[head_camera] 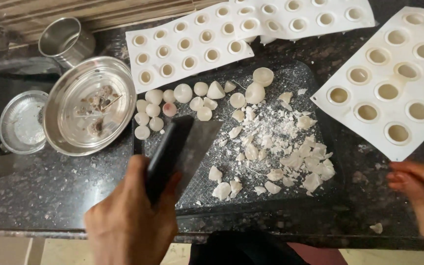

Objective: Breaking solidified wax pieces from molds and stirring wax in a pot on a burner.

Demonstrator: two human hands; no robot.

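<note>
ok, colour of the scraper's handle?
Black handle, gripped in the left hand; shows best in the head view.

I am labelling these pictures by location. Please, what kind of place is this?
Most likely a home kitchen used for making sweets. A dark stone counter holds white moulds with round cavities, steel bowls, and a tray of white shell pieces. The left hand holds a scraper.
</note>
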